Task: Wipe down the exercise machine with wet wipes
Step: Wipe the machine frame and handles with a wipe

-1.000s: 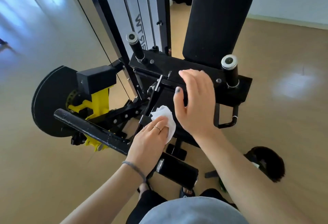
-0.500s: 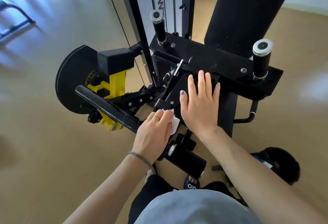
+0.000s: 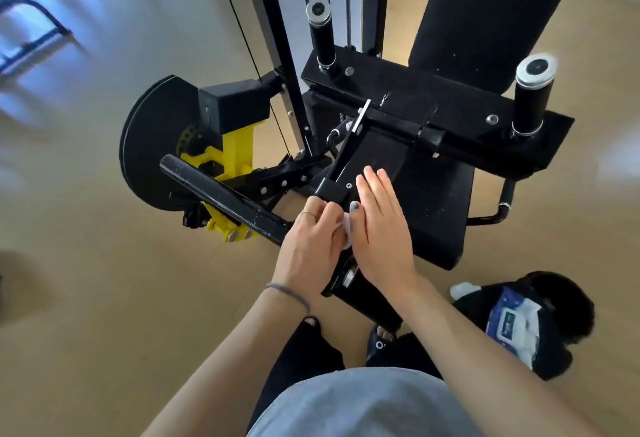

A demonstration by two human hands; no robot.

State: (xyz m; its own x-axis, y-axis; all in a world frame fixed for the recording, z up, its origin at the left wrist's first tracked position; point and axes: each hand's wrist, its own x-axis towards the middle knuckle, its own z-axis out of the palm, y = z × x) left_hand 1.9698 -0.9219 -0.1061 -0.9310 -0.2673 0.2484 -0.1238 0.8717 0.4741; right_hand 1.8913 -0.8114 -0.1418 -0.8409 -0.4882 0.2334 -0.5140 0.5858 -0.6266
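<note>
So the left hand (image 3: 311,246) has its fingers curled around a bunched-up white wet wipe (image 3: 346,234), pressing it against the black bracket (image 3: 337,173) at the front of the exercise machine (image 3: 433,132), right where the seat pad (image 3: 433,208) meets the frame. Most of the wipe is hidden between the two hands, only a bit of white peeks out. The right hand (image 3: 379,229) lies flat and open on the seat, fingers stretched out and gripping nothing; my guess is it's just bracing so the other hand can scrub into that awkward corner. Count-wise: two upright roller handles, one (image 3: 320,35) at the back by the weight column and one (image 3: 533,97) on the far side, one yellow pivot piece (image 3: 235,156), one black lever bar (image 3: 221,197). The wipes pack (image 3: 512,329) sits in a dark bag on the floor beside the machine, probably parked within reach for a fresh one.
</note>
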